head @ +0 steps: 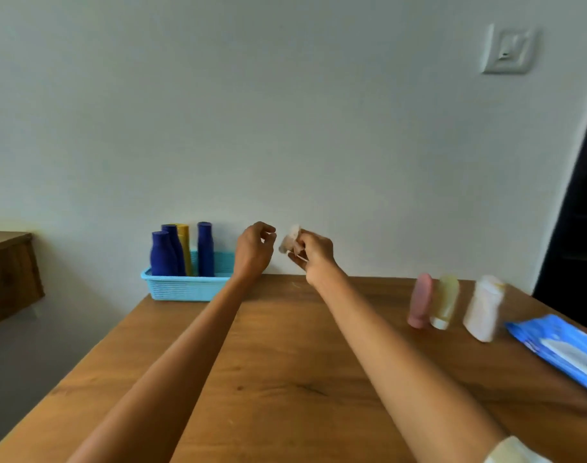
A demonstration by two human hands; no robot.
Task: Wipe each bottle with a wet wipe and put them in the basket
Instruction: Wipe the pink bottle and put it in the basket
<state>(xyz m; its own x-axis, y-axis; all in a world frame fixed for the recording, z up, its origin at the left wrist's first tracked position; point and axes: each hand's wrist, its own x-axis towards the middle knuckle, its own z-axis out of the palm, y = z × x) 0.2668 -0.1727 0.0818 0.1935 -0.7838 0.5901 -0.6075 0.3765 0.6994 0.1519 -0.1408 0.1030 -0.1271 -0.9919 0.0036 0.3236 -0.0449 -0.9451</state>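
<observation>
The pack of wet wipes (562,349) lies nearest, at four o'clock. Three bottles wait at three o'clock: white (484,307), yellowish (446,300), pink (420,299). At twelve o'clock the right hand (313,250) pinches a small pale bottle (289,240), seemingly with a wipe; the left hand (253,248) curls empty beside it. Wiping looks underway; next it goes to the blue basket (185,285) at eleven o'clock, which holds three blue bottles (163,253) and one yellow (184,245).

Three blue bottles (165,253) and one yellow bottle (184,242) stand in one basket (185,287). Three pale bottles (447,300) stand on the table (285,379). One wipes pack (559,349).
</observation>
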